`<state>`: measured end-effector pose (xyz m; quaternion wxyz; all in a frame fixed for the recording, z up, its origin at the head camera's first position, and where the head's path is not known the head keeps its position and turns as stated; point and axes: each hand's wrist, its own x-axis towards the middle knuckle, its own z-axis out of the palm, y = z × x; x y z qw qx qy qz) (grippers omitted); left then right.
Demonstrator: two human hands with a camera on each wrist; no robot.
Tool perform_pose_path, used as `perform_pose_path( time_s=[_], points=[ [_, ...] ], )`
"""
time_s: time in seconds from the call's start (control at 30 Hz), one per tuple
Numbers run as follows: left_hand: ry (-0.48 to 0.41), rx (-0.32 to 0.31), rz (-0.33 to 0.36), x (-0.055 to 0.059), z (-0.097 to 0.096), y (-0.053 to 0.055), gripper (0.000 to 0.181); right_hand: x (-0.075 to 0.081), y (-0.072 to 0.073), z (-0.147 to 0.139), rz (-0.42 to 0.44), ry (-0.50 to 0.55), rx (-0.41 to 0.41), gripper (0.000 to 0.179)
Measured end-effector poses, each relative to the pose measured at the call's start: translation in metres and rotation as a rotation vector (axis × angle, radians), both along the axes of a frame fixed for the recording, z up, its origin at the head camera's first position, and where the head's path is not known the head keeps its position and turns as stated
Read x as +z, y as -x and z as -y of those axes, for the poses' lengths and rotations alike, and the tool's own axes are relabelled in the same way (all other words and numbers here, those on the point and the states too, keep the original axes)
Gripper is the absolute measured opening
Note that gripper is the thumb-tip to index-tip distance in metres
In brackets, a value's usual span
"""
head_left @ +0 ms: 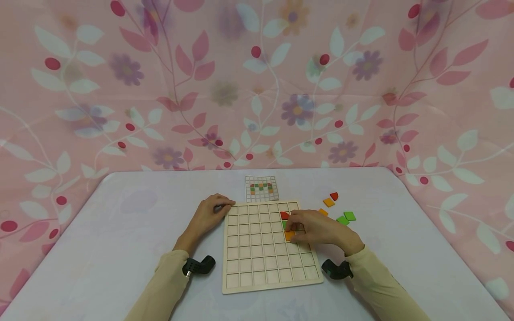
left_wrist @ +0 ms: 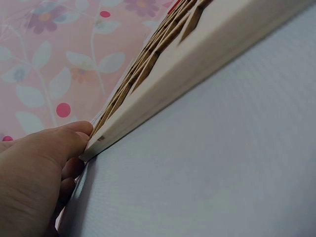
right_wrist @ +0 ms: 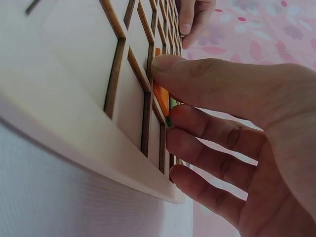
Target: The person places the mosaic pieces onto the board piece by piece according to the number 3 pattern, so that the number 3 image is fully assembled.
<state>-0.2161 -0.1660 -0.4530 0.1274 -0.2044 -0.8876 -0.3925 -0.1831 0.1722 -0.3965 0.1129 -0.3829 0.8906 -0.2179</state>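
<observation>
My left hand (head_left: 213, 211) holds the far left corner of a pale wooden grid board (head_left: 249, 249). In the left wrist view its thumb and forefinger grip the board's corner (left_wrist: 96, 143). Over the board's right side is my right hand (head_left: 317, 228), palm down with fingers apart. Its thumb (right_wrist: 170, 63) touches an orange tile (right_wrist: 162, 96) that lies flat in a grid cell, and the other fingertips rest at the board. Beyond that tile a green tile (head_left: 284, 225) and a red tile (head_left: 284, 215) occupy cells in the same column, the green one partly covered by the fingers.
A small pattern card (head_left: 262, 189) with coloured squares lies behind the board. Right of it are loose tiles: a red rounded one (head_left: 334, 196), an orange one (head_left: 329, 202), another orange one (head_left: 323, 212) and green ones (head_left: 350, 216). A floral curtain (head_left: 257, 89) hangs behind the white table (head_left: 120, 214).
</observation>
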Motion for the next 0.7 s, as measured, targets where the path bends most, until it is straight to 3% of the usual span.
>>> perform_pose_path(
  time_s=[0.37, 0.7],
  points=[
    [0.006, 0.003, -0.011, -0.0002, -0.0008, -0.0005, 0.016, 0.0006, 0.0005, -0.0020, -0.004, 0.024, 0.009, 0.016],
    [0.015, 0.003, 0.009, -0.0031, 0.0012, 0.0028, 0.016, 0.0040, 0.0031, -0.0074, -0.010, 0.044, -0.038, 0.015]
  ],
)
